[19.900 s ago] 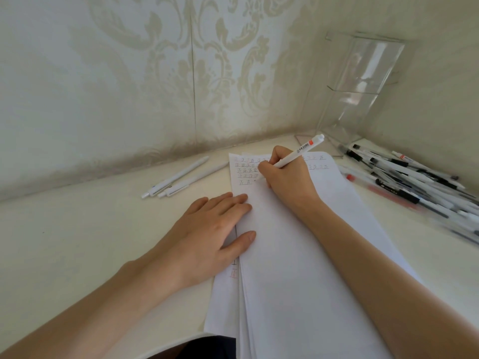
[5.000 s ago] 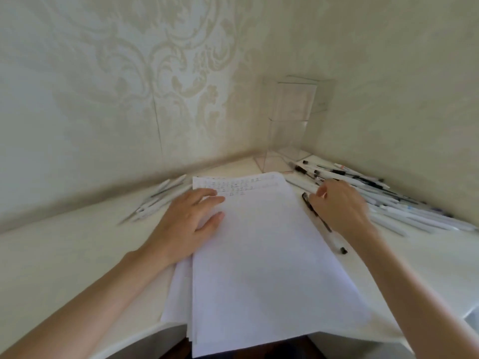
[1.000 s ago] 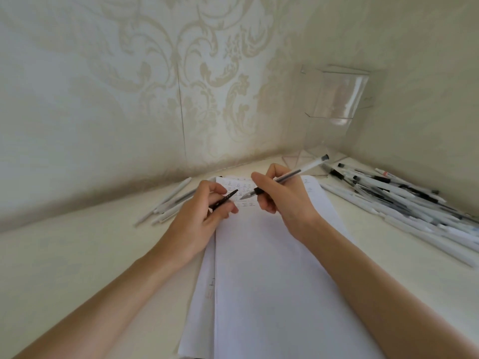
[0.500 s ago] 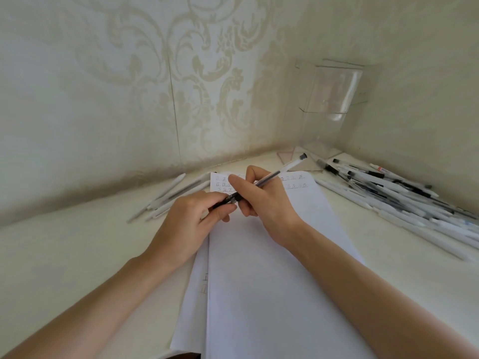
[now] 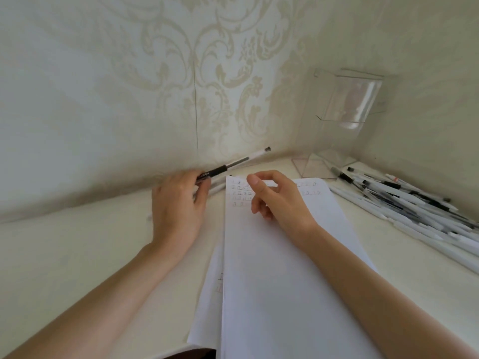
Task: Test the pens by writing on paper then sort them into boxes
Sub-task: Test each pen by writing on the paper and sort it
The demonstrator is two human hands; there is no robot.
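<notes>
**Q:** What fills the view?

**A:** A pale desk (image 5: 64, 255) in a wallpapered corner. A stack of white paper (image 5: 272, 281) lies lengthwise down its middle. Rows of small handwritten characters (image 5: 241, 189) cross the paper's far end.

**Q:** Any containers?

**A:** One clear plastic box (image 5: 344, 120) stands upright beyond the paper's far right corner, against the walls. Only wallpaper shows through its sides. I cannot tell whether anything lies at its bottom.

**Q:** And the pens?

**A:** A loose pile of pens (image 5: 401, 200), white barrels with black parts, lies on the desk to the right of the paper, outside the box. A few white pens (image 5: 217, 189) lie just left of the paper's far end, mostly hidden by a hand.

**Q:** The hands?

**A:** They are apart. The left hand (image 5: 178, 203) is just left of the paper's far end. Its fingers are curled round a black-grip pen (image 5: 233, 164) whose clear barrel points up and away. The right hand (image 5: 280, 200) is over the written rows, fingers loosely bent, gripping nothing.
</notes>
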